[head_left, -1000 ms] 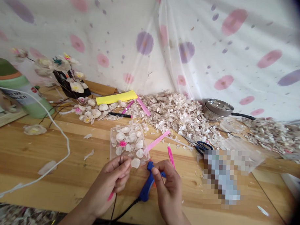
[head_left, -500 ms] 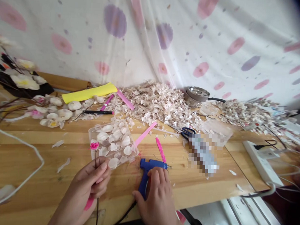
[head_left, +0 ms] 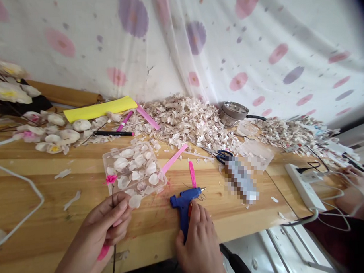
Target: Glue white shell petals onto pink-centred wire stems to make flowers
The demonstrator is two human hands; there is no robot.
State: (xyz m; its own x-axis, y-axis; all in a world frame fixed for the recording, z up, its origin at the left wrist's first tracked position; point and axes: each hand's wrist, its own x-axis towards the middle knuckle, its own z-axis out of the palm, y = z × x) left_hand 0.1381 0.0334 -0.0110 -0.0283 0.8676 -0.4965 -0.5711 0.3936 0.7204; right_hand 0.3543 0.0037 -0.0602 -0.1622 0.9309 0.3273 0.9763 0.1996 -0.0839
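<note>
My left hand (head_left: 107, 225) is closed round a thin dark stem topped by a small bright pink fringed flower centre (head_left: 111, 179). A pink strip (head_left: 103, 252) shows below the fingers of that hand. Right at its fingertips is a white petal (head_left: 134, 201); I cannot tell if it is held. My right hand (head_left: 198, 236) wraps the handle of a blue glue gun (head_left: 184, 204), whose metal tip points right and away. Behind my left hand lies a clear plastic box (head_left: 106, 159) of loose white petals.
Dark-handled scissors (head_left: 223, 156), a pink strip (head_left: 192, 173) and a blurred-out object (head_left: 241, 180) lie beyond the glue gun. A heap of pale petals (head_left: 185, 120) lines the curtain. At right are a white power strip (head_left: 304, 188) and another person's hand (head_left: 353, 184).
The glue gun's tip has swung upward and away, with my right hand moving slightly right along with it. My left hand still grips the stem. The view has shifted a little; another person's hand now shows.
</note>
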